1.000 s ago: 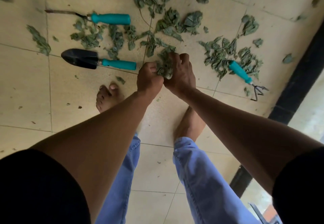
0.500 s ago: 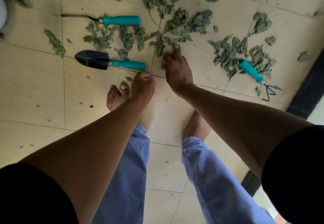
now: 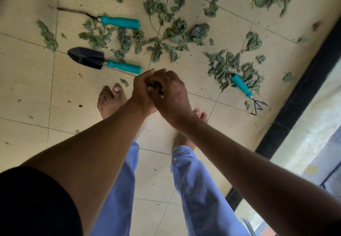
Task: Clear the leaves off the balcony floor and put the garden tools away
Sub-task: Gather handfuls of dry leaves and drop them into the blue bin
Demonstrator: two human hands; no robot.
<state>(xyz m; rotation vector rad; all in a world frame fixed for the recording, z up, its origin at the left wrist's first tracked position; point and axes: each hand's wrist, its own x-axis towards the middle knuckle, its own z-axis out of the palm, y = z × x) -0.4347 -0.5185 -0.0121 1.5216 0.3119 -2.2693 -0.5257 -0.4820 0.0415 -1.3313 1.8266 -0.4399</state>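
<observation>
The balcony floor (image 3: 27,88) was made of pale tiles, and green leaves lay all over it. A person stood there with bare feet and blue trousers, bending down. Their left hand (image 3: 142,91) and right hand (image 3: 169,91) were pressed close together, fingers curled round a small dark bunch of leaves (image 3: 156,88) held between them, up off the floor.

Just past the fingers lay a big patch of loose leaves (image 3: 166,38). To the left of the fingers was a small black trowel (image 3: 103,62) with a blue handle. Farther beyond it lay a thin weeder (image 3: 110,20). Off to the right, a little claw rake (image 3: 245,90) sat in another heap of leaves (image 3: 230,64).

To do this bit well, I think the hands should squeeze gently and stay cupped so no bits fall. Most leaves were still down, and no tool was put away yet.
</observation>
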